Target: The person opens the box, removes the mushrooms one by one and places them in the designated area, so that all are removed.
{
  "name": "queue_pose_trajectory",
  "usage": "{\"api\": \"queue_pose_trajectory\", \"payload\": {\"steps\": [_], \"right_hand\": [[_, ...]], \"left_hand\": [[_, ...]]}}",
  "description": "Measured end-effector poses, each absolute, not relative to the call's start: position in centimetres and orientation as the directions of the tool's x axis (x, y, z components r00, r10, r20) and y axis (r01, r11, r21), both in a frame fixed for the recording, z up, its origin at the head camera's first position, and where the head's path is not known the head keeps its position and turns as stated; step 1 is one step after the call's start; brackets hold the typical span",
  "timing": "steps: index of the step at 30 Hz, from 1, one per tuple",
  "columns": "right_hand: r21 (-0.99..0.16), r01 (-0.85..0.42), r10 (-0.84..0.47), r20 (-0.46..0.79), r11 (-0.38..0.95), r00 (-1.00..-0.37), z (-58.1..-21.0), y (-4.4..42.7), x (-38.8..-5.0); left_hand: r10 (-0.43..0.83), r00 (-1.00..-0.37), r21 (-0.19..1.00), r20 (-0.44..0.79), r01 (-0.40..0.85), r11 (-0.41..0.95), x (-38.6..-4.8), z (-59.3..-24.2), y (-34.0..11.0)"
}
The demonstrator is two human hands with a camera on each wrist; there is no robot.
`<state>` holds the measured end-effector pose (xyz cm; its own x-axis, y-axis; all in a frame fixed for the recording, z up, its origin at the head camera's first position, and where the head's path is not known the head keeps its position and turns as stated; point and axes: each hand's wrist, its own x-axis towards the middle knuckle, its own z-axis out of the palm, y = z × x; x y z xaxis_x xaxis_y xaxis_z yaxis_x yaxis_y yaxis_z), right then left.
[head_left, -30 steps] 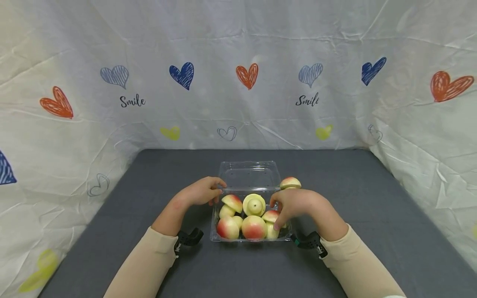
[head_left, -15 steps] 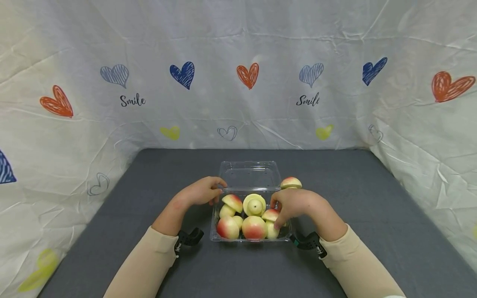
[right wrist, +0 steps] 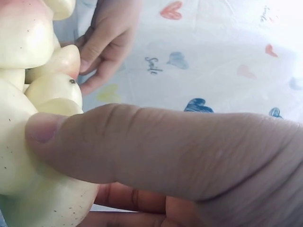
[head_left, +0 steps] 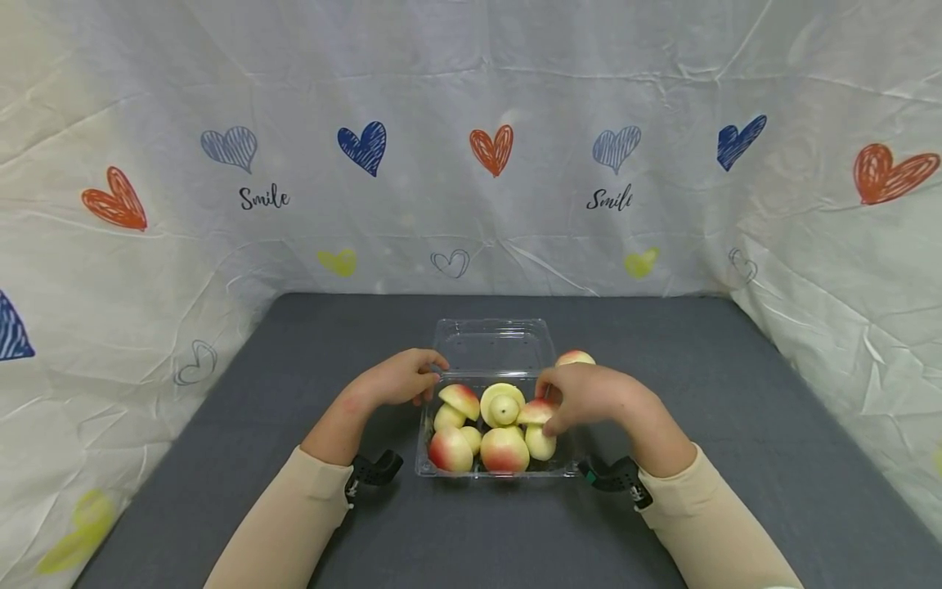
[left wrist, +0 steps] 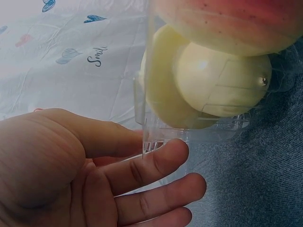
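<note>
A clear plastic clamshell box lies with its lid folded back. Inside are several toy mushrooms with red-and-cream caps. At the box's back left corner, my left hand pinches the edge between thumb and fingers; the left wrist view shows its fingertips against the clear wall. My right hand grips a mushroom on the box's right side. Its thumb presses on the pale surface in the right wrist view, with the other fingers partly hidden behind.
One more mushroom is behind my right hand, by the box's back right corner, partly covered. Within the box, an upturned mushroom, a back left one and front ones sit close together. Dark grey cloth covers the table.
My right hand has moved slightly back, and the mushroom at the box's right side has shifted back with it. The front middle mushroom has slid slightly right. My left hand stays put.
</note>
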<state>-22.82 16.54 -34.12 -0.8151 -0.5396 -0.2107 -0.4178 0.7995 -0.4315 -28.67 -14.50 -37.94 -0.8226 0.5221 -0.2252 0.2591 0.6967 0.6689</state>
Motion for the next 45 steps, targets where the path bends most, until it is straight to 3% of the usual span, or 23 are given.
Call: {"api": "queue_pose_trajectory", "payload": {"steps": [10,29,45], "right_hand": [[-0.505,-0.371,-0.528,-0.209,0.779,-0.823,-33.3,17.2,-22.9],[-0.572,-0.391,-0.512,-0.061,0.722,-0.857,-31.9,20.3,-23.0],[-0.570,-0.326,-0.424,-0.045,0.755,-0.904,-31.4,23.2,-23.6]], "left_hand": [[0.525,-0.821,0.666,-0.225,0.264,0.697,-28.8,-37.9,-14.5],[0.525,-0.823,0.664,-0.216,0.271,0.697,-28.7,-37.9,-14.6],[0.507,-0.829,0.654,-0.237,0.249,0.714,-28.7,-37.9,-14.4]]}}
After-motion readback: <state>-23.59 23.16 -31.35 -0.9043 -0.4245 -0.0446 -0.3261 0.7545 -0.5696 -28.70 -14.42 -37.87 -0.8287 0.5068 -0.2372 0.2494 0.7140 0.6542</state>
